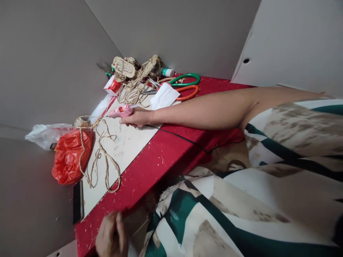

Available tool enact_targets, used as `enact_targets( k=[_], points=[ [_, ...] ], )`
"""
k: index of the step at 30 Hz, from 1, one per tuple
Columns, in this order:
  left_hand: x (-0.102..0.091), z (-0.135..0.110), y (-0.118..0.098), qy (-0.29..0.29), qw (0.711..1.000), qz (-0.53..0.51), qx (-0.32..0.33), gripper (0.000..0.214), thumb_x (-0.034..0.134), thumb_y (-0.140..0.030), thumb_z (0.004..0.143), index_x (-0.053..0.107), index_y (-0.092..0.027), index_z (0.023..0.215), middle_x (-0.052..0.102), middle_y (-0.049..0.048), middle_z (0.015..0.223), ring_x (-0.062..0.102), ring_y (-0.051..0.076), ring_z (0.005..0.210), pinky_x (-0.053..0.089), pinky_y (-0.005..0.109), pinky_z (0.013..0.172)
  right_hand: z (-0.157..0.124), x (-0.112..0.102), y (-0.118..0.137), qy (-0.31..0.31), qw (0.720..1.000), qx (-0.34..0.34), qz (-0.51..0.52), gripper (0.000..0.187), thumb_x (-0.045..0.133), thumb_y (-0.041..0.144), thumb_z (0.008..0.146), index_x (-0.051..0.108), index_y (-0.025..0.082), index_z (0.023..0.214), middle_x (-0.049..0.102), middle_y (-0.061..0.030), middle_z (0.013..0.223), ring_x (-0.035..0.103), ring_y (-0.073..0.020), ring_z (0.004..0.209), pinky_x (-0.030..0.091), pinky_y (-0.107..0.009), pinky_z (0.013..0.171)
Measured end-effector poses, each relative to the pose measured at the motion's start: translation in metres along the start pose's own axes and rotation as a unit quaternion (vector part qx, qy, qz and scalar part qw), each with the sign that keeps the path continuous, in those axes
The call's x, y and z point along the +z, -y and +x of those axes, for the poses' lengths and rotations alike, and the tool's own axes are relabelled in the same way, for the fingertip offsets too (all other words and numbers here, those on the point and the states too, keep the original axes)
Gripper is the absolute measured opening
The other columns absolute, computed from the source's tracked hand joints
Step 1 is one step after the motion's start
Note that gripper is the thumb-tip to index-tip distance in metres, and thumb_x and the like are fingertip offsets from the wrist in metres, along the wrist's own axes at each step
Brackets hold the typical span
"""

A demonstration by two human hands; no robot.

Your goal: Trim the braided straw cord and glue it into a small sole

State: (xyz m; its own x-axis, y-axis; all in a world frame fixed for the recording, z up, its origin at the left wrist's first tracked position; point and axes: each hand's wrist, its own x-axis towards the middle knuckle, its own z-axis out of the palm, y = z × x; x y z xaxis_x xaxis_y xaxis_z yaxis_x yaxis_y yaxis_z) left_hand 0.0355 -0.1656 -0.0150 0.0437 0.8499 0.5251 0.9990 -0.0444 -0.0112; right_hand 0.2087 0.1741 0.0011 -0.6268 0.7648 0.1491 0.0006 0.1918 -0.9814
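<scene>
My right hand (136,117) is stretched out over the table and closed around a pink glue gun (120,111), whose nozzle points at clear glue sticks (100,106). The gun's black cord (182,137) trails back across the red tablecloth (150,167) toward my lap. My left hand (111,235) is low at the table's near edge, fingers pressed together; what it holds is hidden. A loose jute rope (103,157) loops over the white board (128,142) near my right hand.
A pile of woven jute pieces (132,73) sits in the far corner, with green (186,79) and orange scissors (189,93), a white paper (164,95) and a small bottle (167,72). An orange bag (70,156), a white bag (48,135) and a phone (78,201) lie along the board's edge.
</scene>
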Motion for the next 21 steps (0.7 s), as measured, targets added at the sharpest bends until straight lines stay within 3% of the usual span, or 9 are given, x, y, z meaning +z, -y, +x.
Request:
enact_targets(
  k=[2,5,8,10,14,17,21],
  points=[
    [0.024,0.037,-0.029,0.038,0.996,-0.020,0.075,0.026,0.058,-0.015,0.085,0.062,-0.018,0.111,0.070,0.0113,0.103,0.066,0.021,0.094,0.050,0.031,0.083,-0.001,0.000,0.000,0.005,1.000,-0.001,0.003,0.020,0.059,0.028,0.084,0.060,0.013,0.072,0.048,0.0037,0.049,0.041,-0.0053,0.038,0.030,-0.017,0.032],
    [0.067,0.092,-0.076,0.160,0.965,-0.025,0.208,0.056,0.055,-0.029,0.089,0.040,-0.014,0.140,0.050,0.0170,0.141,0.041,0.028,0.134,0.035,0.044,0.107,-0.001,0.000,0.001,0.002,1.000,0.002,-0.009,0.023,0.059,0.031,0.084,0.060,0.013,0.069,0.047,0.0042,0.046,0.040,-0.0052,0.037,0.030,-0.017,0.033],
    [0.094,0.125,-0.106,0.261,0.937,-0.030,0.232,0.063,0.046,-0.041,0.092,0.030,-0.015,0.147,0.034,0.0125,0.153,0.020,0.026,0.144,0.025,0.046,0.114,0.000,0.000,0.000,0.004,1.000,0.000,-0.026,0.023,0.059,0.030,0.084,0.063,0.012,0.072,0.044,0.0050,0.044,0.039,-0.0052,0.036,0.030,-0.018,0.035],
    [0.097,0.131,-0.108,0.297,0.929,-0.035,0.217,0.068,0.042,-0.046,0.093,0.024,-0.013,0.150,0.028,0.0120,0.156,0.015,0.025,0.145,0.022,0.046,0.115,0.000,0.000,0.000,0.012,0.999,0.000,-0.030,0.021,0.058,0.029,0.085,0.066,0.011,0.082,0.044,0.0056,0.044,0.039,-0.0055,0.036,0.030,-0.018,0.035],
    [0.079,0.102,-0.075,0.310,0.940,-0.025,0.137,0.073,0.041,-0.046,0.093,0.012,-0.014,0.152,0.021,0.0125,0.158,0.012,0.025,0.146,0.023,0.047,0.115,-0.001,0.000,0.000,0.045,0.999,-0.005,-0.017,0.025,0.057,0.027,0.086,0.067,0.012,0.103,0.049,0.0051,0.052,0.038,-0.0045,0.037,0.026,-0.018,0.033],
    [0.058,0.051,-0.038,0.289,0.957,0.009,0.029,0.074,0.046,-0.039,0.093,0.008,-0.019,0.153,0.021,0.0126,0.158,0.016,0.026,0.145,0.026,0.049,0.114,-0.001,-0.001,-0.003,0.064,0.998,-0.009,-0.007,0.032,0.058,0.024,0.085,0.064,0.017,0.115,0.053,0.0042,0.060,0.040,-0.0032,0.039,0.027,-0.016,0.033],
    [0.021,-0.026,-0.002,0.194,0.972,0.028,-0.128,0.065,0.047,-0.025,0.092,0.019,-0.024,0.151,0.033,0.0164,0.152,0.029,0.032,0.140,0.035,0.057,0.106,0.000,-0.001,-0.005,0.039,0.999,0.015,-0.009,0.031,0.058,0.029,0.085,0.066,0.015,0.112,0.053,0.0031,0.060,0.040,-0.0038,0.039,0.029,-0.016,0.032]
  ],
)
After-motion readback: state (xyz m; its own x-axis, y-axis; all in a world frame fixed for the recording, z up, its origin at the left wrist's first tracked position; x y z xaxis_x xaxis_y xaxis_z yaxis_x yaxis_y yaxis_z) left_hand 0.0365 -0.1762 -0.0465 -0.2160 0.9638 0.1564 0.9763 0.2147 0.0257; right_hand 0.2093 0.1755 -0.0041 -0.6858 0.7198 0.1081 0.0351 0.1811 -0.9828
